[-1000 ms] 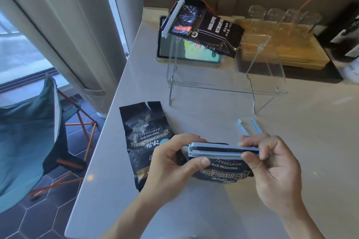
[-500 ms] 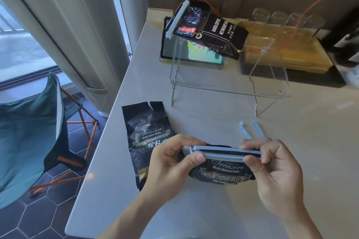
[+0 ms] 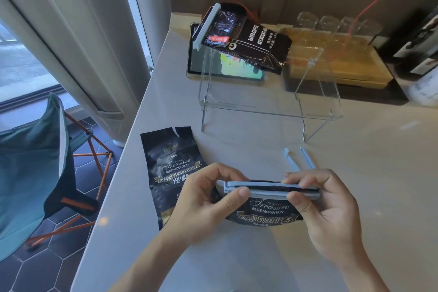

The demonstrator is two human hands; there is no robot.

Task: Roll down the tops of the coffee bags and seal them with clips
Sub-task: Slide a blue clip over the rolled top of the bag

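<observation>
Both hands, left hand [image 3: 201,199] and right hand [image 3: 327,211], are pinching fingers on a blue clip [image 3: 267,191] across a bag [image 3: 265,213] reading "Treasure BLUE MOUNTAIN".

Dim indoor shot, daylight from window [image 3: 21,66] at left. Soft glare on table [image 3: 379,161]; wide-angle bending at edges. Far glasses [image 3: 329,22] blurry.

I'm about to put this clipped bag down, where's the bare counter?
Bare counter lies right of the spare clip, and nearer you, below both hands. Crowded: the flat bag at left, the acrylic stand behind, the tray at the back.
</observation>
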